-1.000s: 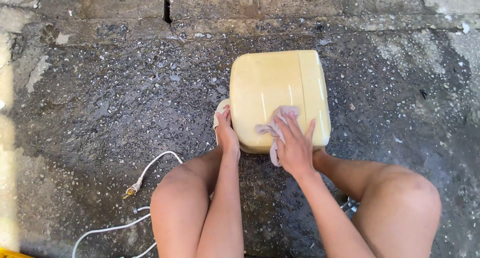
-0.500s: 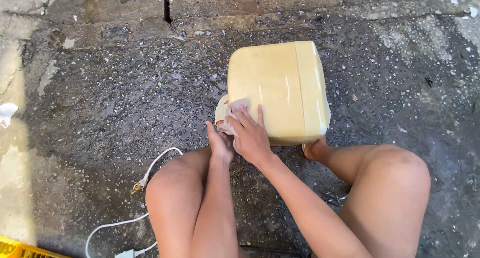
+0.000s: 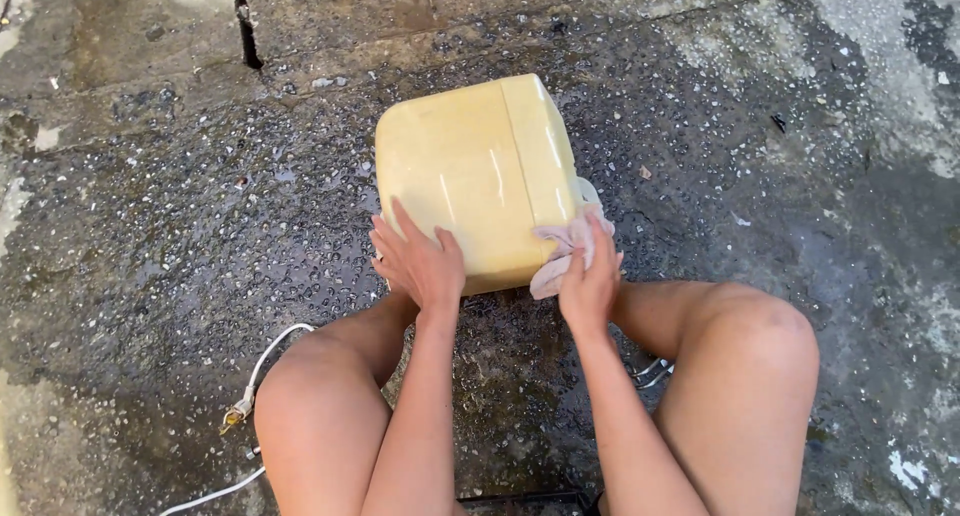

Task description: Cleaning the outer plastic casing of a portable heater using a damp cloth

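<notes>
Two bare hands work on one yellowed plastic casing (image 3: 470, 181) that sits on the wet concrete floor (image 3: 150, 226), just beyond the person's knees. The left hand (image 3: 422, 261) lies flat and open on the casing's near top face, fingers spread, gripping nothing and only pressing down. The right hand (image 3: 588, 281) presses a pale rag (image 3: 560, 251) against the casing's near right corner; its fingers curl over the cloth, so that grip is closed on the rag. The surface looks glossy and wet, and the flat left palm has no edge to catch, so it could slide toward the far side if the right hand pushes hard. The casing may also tip, since I cannot tell how squarely it rests on the floor. A white cord (image 3: 262, 371) with a bare plug end lies on the damp floor near the left knee; whether it belongs to the casing is unclear, but water reaching it seems a hazard. The rag hangs loosely below the fingers and could slip out and pick up grit from the concrete.
</notes>
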